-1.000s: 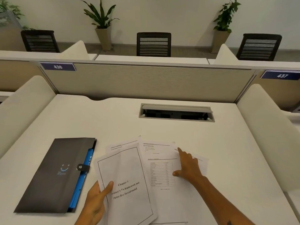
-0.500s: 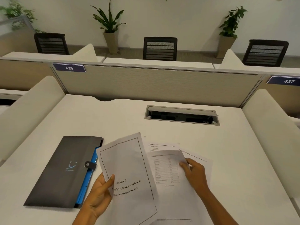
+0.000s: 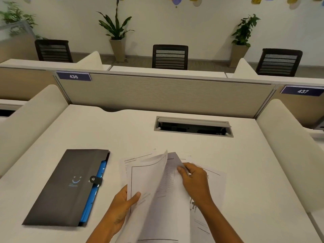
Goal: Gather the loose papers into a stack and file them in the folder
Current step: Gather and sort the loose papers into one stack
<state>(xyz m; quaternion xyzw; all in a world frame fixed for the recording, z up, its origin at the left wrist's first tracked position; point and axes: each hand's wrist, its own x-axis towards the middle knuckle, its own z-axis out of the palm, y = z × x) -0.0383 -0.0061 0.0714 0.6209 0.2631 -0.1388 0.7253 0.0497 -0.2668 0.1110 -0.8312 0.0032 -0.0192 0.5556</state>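
Observation:
Several white printed papers (image 3: 157, 199) overlap on the white desk in front of me. My left hand (image 3: 122, 206) pinches the left edge of a bordered sheet, thumb on top. My right hand (image 3: 194, 183) grips the top corner of a second sheet with a table printed on it and holds it lifted against the first. More sheets lie flat beneath, one showing at the right (image 3: 213, 186). A dark grey folder (image 3: 68, 188) with a snap tab and blue dividers lies closed to the left of the papers.
A cable hatch (image 3: 192, 126) is set into the desk (image 3: 105, 134) behind the papers. Padded dividers flank both sides and a beige partition (image 3: 164, 95) closes the back. Chairs and potted plants stand beyond.
My right hand went from pressing a sheet flat to gripping and lifting its corner. My left hand raised the bordered sheet, and the two sheets have come together.

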